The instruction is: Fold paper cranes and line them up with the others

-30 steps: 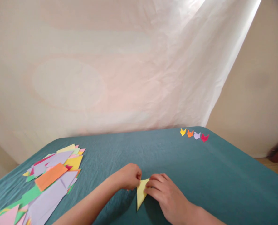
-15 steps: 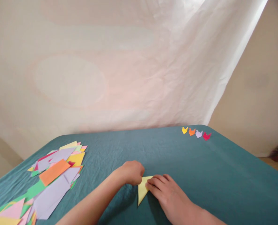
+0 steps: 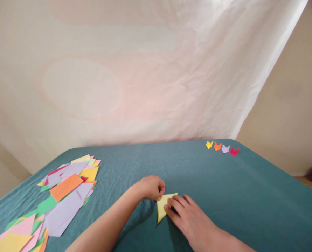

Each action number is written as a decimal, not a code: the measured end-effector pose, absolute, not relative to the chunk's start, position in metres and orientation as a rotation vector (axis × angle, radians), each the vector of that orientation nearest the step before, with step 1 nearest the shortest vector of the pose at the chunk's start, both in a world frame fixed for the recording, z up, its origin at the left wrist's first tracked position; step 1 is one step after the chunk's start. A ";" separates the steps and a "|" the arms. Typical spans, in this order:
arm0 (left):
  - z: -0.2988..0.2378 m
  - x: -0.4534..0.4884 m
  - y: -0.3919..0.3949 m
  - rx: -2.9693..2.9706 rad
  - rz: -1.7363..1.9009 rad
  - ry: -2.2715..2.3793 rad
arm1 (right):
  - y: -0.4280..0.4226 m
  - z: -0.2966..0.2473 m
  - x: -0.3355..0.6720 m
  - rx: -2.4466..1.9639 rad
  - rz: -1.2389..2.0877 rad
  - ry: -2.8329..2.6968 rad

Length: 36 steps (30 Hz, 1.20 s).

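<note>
A folded yellow paper triangle (image 3: 162, 210) lies on the teal tablecloth (image 3: 213, 182) near the front middle. My left hand (image 3: 151, 187) is curled into a loose fist, its fingertips pinching the paper's upper left edge. My right hand (image 3: 187, 217) lies flat over the paper's right part, fingers stretched out and pressing it down. Most of the triangle's right side is hidden under those fingers.
A loose pile of coloured paper sheets (image 3: 63, 196), lilac, orange, yellow, green and pink, spreads over the left of the table. Several small folded paper figures (image 3: 222, 147) stand in a row at the far right corner. A white sheet (image 3: 134, 70) hangs behind.
Both hands and the yellow paper have shifted slightly away from me and to the right. The visible part of the triangle has become shorter. The view has tilted a little.
</note>
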<state>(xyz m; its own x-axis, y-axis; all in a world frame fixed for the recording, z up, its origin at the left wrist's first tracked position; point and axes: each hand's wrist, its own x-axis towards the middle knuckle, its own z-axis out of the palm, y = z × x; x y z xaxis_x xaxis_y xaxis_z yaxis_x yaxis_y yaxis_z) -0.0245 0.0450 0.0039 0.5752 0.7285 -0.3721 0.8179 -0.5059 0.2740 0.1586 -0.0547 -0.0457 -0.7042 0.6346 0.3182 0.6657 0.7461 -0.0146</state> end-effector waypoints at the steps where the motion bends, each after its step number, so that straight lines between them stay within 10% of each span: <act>1: 0.004 -0.025 0.046 2.380 -0.292 1.247 | -0.056 -0.045 0.159 -1.010 -0.145 -2.658; 36: 0.006 -0.025 0.046 2.360 -0.308 1.241 | -0.068 -0.034 0.156 -1.077 -0.133 -2.724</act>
<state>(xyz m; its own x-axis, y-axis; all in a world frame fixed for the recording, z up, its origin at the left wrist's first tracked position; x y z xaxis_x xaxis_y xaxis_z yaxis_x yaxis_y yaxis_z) -0.0250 0.0465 0.0063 0.5694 0.7207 -0.3955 0.8220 -0.4914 0.2880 0.1555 -0.0677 -0.0341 -0.7111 0.6658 0.2260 0.6847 0.7288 0.0071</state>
